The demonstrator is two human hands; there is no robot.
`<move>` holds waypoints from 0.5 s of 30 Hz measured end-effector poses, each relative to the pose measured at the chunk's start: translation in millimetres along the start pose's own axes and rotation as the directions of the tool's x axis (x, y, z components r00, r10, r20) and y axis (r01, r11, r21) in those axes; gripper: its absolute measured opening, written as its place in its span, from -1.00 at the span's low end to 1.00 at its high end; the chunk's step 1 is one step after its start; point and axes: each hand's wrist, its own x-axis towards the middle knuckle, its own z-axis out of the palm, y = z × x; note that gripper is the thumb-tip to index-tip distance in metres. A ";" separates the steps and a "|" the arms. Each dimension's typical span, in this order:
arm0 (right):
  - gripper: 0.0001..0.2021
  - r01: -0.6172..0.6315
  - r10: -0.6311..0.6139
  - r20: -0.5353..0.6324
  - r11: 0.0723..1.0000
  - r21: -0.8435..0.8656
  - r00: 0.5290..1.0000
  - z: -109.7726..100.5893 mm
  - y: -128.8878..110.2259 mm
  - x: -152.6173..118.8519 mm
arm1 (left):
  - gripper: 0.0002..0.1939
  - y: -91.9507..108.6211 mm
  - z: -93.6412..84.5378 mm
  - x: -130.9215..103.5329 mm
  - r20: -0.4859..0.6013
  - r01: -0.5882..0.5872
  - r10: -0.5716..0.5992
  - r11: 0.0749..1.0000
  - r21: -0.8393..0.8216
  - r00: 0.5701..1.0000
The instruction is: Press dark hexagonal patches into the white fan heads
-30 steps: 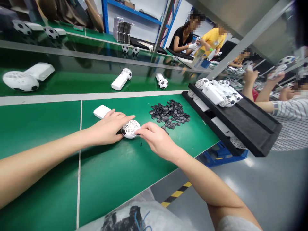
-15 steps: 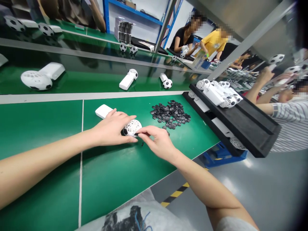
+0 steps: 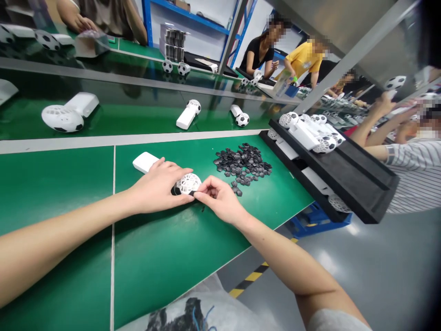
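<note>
Left hand (image 3: 158,186) clasping latticed ball (image 3: 189,183) — right hand (image 3: 219,197) beside it, pinching black piece (image 3: 193,193).

Left hand (image 3: 161,187) holds a white ball-ended device (image 3: 189,183); right hand (image 3: 220,198) pinches a black piece (image 3: 192,193) against it.

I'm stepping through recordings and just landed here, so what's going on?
At a green table, a person's left hand steadies a latticed white ball while the right hand pinches a small black piece at its near edge. A white handle shows beyond the left hand. A pile of black pieces lies farther back, and a black tray at right holds white items.
</note>
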 end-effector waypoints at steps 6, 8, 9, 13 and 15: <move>-0.83 -0.020 0.020 -0.001 1.000 0.004 1.000 -1.5 2.8 1.4 | -0.45 1.4 -3.9 6.6 0.012 -0.037 0.037 0.999 -0.029 0.999; -0.84 0.012 -0.013 -0.011 0.996 -0.086 1.000 -15.0 6.5 4.4 | -0.44 -0.3 -4.0 8.6 0.032 -0.045 0.046 0.998 -0.043 0.998; -0.85 0.034 -0.043 -0.049 0.985 -0.172 0.998 -24.8 9.1 6.2 | -0.42 -1.9 -3.6 9.3 0.042 -0.047 0.050 0.998 -0.052 0.998; -0.96 0.026 -0.233 -0.231 0.756 -0.654 0.945 -68.8 20.6 13.0 | -0.31 -9.0 -2.2 11.3 0.046 -0.053 0.056 0.997 -0.057 0.997; -0.93 -0.011 -0.256 -0.206 0.602 -0.798 0.945 -81.6 24.8 15.7 | -0.29 -11.2 -2.8 12.0 0.076 -0.053 0.057 0.998 -0.045 0.995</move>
